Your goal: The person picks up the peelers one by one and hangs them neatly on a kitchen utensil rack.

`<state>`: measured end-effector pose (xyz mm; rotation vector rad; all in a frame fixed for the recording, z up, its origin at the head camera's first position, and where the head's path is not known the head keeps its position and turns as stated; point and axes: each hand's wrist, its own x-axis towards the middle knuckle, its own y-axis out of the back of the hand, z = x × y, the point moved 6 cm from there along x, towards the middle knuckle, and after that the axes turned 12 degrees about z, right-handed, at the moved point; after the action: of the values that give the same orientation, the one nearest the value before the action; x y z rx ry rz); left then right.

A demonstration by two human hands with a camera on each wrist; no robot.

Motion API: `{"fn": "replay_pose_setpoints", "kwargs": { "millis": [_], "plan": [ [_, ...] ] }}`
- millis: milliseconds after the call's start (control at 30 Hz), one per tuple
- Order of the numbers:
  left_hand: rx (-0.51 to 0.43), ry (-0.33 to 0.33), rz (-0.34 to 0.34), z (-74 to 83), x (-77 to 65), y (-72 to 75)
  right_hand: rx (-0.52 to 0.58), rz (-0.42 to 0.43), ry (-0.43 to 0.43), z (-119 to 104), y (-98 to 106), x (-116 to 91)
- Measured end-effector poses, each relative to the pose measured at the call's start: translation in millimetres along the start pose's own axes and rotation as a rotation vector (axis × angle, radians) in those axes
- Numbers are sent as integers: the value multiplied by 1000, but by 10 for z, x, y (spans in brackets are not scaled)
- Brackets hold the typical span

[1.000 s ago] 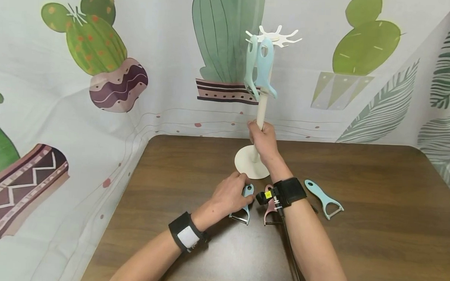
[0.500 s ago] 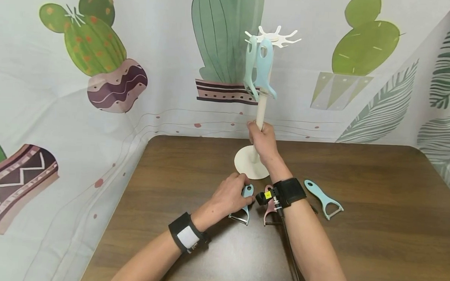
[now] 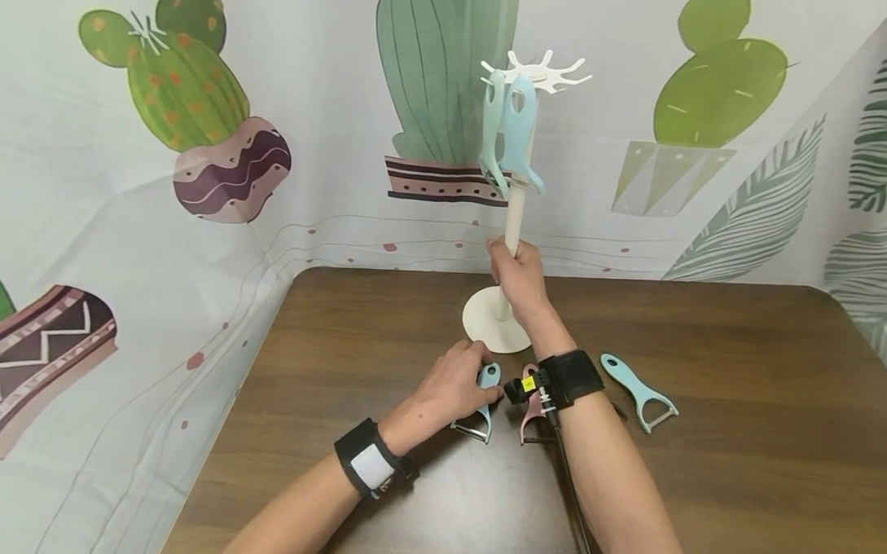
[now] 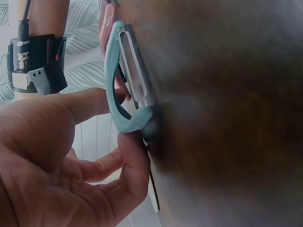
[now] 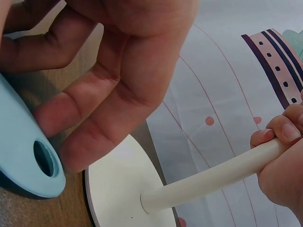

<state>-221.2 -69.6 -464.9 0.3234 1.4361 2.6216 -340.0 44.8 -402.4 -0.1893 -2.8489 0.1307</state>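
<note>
My right hand (image 3: 519, 275) grips the post of a cream utensil stand (image 3: 514, 217) partway up, fingers wrapped round it, as the right wrist view also shows. Two Y-shaped peelers hang from the hooks on top: a pale green peeler (image 3: 492, 120) and a light blue peeler (image 3: 520, 121) beside it. My left hand (image 3: 450, 381) pinches another blue peeler (image 4: 111, 71) by its handle, thumb on one side and fingers on the other. That peeler lies on the table before the stand's round base (image 3: 482, 321), blade end toward me. The right wrist view shows its handle hole near my fingertips.
A pink peeler (image 3: 533, 406) lies right of the left hand, partly covered by the right wristband (image 3: 572, 379). Farther right on the brown table (image 3: 760, 451) is one more blue peeler (image 3: 633, 388). A cable runs along the right forearm. Behind hangs a cactus-print cloth (image 3: 332, 102).
</note>
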Motion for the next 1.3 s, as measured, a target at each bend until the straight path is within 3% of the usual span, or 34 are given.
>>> {"fn": "replay_pose_setpoints", "kwargs": {
  "millis": [467,767,933,1300],
  "plan": [
    [9,13,-5,17,17,-5,2,-10,-17,-3,12,23],
    [15,8,-3,9,22,-10,11,-22,-32,-317,-9,-113],
    [-8,22,1,1,11,0,14,-20,-32,-322,-13,-128],
    [-54,24,62,1,15,64,11,-14,-31,-323,-12,-134]
  ]
}}
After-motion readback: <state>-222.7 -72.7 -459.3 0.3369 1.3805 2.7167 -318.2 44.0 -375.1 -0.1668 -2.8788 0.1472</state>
